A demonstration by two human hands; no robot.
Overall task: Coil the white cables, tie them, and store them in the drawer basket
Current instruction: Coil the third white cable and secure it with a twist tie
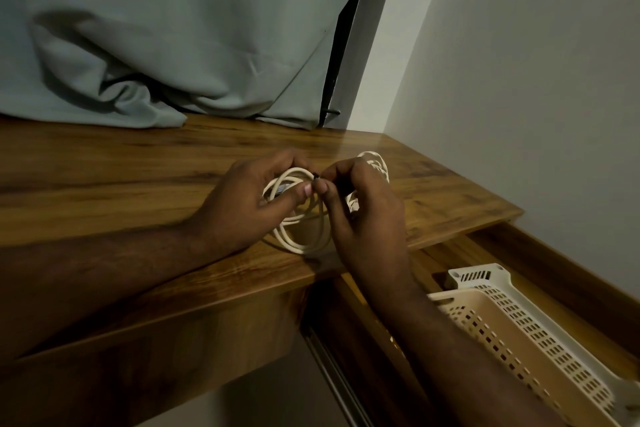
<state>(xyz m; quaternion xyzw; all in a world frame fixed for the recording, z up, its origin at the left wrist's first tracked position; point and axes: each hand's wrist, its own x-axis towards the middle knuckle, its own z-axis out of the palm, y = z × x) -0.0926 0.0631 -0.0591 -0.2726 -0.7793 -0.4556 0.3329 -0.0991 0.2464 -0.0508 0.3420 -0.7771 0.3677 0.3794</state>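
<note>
No brand, label or readable writing is seen on anything in view.

A coiled white cable (300,218) is held over the wooden table (104,163), close to its front edge, between both hands. The left hand (242,204) is curled around the coil's left side, thumb laid across the loops, so its grip is closed on the coil. The right hand (363,215) is curled at the coil's right side; a small dark tie (316,178) is pinched between its thumb and forefinger at the top of the loops, right where the left thumb tip meets it. The coil's lower loops hang below the two hands and appear to touch the table top; this cannot be told for sure.

A second bundle of white cable (375,163) is seen just behind the right hand, lying on the table, mostly hidden by the knuckles. Whether it is tied cannot be told.

An open drawer (571,274) is pulled out under the table's right end, below the right forearm. A cream perforated plastic basket (540,333) sits inside it, well apart from the coil; no cable is visible in the shown part of it.

A grey-green curtain (173,28) hangs behind, its hem bunched on the table's far edge. A plain wall (536,80) is on the right.
</note>
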